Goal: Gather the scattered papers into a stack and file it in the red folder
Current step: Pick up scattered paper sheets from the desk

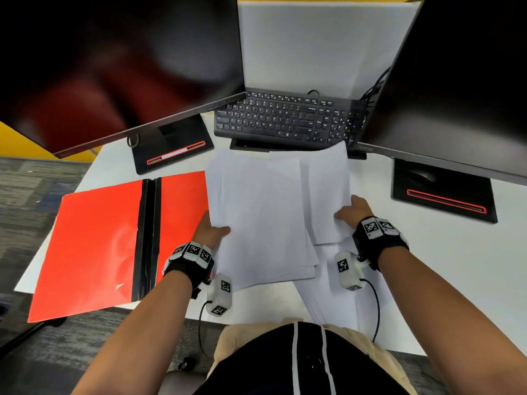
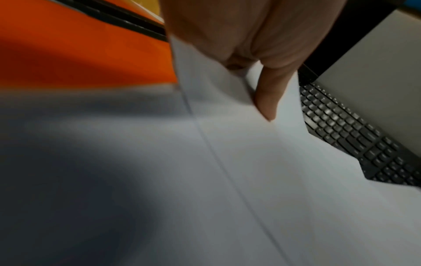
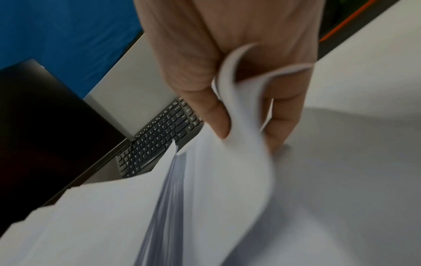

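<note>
Both hands up on the papers (image 1: pixel 265 212) | left hand (image 1: pixel 209 228) pinches left edge, thumb on top | right hand (image 1: pixel 355 209) pinches right edge, sheets curling | red folder (image 1: pixel 94 238) open flat beside, left on desk (image 1: pixel 427 266)

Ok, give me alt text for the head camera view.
Two hands, left hand and right hand, grip a loose pile of white paper sheets above a white desk. An open red folder lies left; a black keyboard sits behind, between two dark monitors.

Matt white papers (image 1: pixel 268 218); glossy red folder (image 1: pixel 94 240)
</note>
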{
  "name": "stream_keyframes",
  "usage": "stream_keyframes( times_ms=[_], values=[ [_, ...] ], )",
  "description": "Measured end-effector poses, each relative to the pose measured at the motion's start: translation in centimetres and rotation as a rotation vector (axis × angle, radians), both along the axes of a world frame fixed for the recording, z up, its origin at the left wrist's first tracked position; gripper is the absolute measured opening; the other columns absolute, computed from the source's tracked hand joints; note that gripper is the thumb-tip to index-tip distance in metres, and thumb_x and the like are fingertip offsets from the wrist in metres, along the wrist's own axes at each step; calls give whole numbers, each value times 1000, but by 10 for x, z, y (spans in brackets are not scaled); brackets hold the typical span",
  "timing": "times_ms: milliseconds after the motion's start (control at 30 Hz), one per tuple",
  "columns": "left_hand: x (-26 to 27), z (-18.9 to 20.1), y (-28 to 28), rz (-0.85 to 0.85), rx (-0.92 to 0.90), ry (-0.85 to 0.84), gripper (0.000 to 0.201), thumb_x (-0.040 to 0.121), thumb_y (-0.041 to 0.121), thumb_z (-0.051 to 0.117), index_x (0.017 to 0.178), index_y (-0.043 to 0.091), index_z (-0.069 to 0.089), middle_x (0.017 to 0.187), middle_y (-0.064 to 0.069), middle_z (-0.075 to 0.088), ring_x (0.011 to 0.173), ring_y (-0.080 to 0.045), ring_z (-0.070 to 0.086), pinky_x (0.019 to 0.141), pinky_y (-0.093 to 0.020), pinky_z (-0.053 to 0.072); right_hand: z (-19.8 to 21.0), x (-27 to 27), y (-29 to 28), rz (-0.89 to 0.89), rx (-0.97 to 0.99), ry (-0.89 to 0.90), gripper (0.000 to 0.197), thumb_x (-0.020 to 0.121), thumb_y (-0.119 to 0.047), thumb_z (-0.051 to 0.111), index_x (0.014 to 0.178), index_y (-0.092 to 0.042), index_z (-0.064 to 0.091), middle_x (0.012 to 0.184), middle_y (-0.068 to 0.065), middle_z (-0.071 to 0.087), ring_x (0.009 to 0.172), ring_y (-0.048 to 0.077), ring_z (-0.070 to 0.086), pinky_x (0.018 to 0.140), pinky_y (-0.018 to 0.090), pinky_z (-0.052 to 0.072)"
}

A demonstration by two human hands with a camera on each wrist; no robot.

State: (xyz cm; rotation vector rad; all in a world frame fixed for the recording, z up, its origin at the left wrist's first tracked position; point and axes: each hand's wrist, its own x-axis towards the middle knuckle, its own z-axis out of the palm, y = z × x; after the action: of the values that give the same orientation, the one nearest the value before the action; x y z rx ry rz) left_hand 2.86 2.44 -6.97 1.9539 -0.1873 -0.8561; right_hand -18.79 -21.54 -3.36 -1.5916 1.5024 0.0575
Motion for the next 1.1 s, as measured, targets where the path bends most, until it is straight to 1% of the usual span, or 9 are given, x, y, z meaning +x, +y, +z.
stream_keyframes(
  times_ms=[167, 300, 433, 500, 567, 667, 800, 900, 1100],
  values=[
    [6, 15, 8, 45, -138, 74, 60, 83, -13, 57, 138, 9, 44, 132, -13, 57, 117, -32, 56, 101, -51, 43, 15, -15, -18, 90, -131, 114, 38, 85, -1, 58, 122, 9, 51, 129, 26, 54, 117, 38, 54, 88, 33, 43],
    [16, 24, 15, 93, -196, 123, 56, 85, -18, 50, 136, 4, 44, 123, -15, 57, 104, -30, 57, 91, -42, 44, 28, -46, -34, 174, -137, 332, 38, 86, -1, 55, 123, 8, 52, 130, 26, 53, 119, 38, 53, 91, 35, 44],
    [23, 16, 21, 120, -144, 100, 58, 83, -19, 52, 136, 3, 44, 128, -18, 57, 108, -33, 58, 94, -44, 46, 22, -72, -26, 251, -132, 505, 13, 80, -5, 60, 90, 0, 54, 125, 23, 56, 112, 37, 57, 79, 31, 42],
    [23, 12, 23, 127, -117, 110, 59, 82, -17, 55, 137, 4, 45, 131, -21, 57, 114, -37, 59, 99, -50, 45, 14, -76, -20, 237, -134, 543, 41, 79, -16, 67, 113, 0, 52, 132, 22, 49, 121, 38, 51, 92, 37, 46],
    [20, 12, 23, 137, -104, 113, 58, 83, -17, 55, 136, 3, 44, 131, -16, 57, 115, -33, 58, 97, -45, 45, 11, -77, -10, 214, -136, 578, 87, 73, -35, 76, 139, -2, 31, 144, 21, 33, 133, 39, 38, 107, 45, 39],
    [18, 10, 22, 145, -79, 112, 58, 84, -16, 54, 137, 3, 43, 129, -10, 56, 114, -29, 55, 94, -37, 42, 9, -76, -3, 226, -86, 519, 110, 70, -42, 80, 146, 2, 15, 150, 19, 28, 140, 34, 30, 113, 42, 32],
    [21, 3, 20, 173, -61, 126, 61, 83, -18, 55, 138, 5, 42, 136, -18, 54, 123, -36, 53, 100, -43, 41, 7, -79, -5, 170, -40, 444, 93, 69, -38, 82, 137, 4, 36, 140, 20, 45, 129, 34, 45, 101, 37, 40],
    [25, -2, 22, 167, -77, 139, 66, 80, -18, 56, 139, 7, 42, 136, -18, 54, 124, -37, 52, 106, -52, 39, 1, -83, -9, 108, 22, 345, 80, 64, -35, 85, 126, 3, 51, 118, 19, 59, 108, 35, 58, 86, 35, 46],
    [25, -1, 23, 131, -14, 89, 63, 82, -13, 59, 138, 6, 40, 136, -14, 54, 124, -33, 52, 107, -49, 39, 1, -84, -8, 6, 107, 129, 55, 67, -22, 81, 112, 2, 62, 109, 20, 65, 98, 36, 63, 85, 39, 51]
  ],
)
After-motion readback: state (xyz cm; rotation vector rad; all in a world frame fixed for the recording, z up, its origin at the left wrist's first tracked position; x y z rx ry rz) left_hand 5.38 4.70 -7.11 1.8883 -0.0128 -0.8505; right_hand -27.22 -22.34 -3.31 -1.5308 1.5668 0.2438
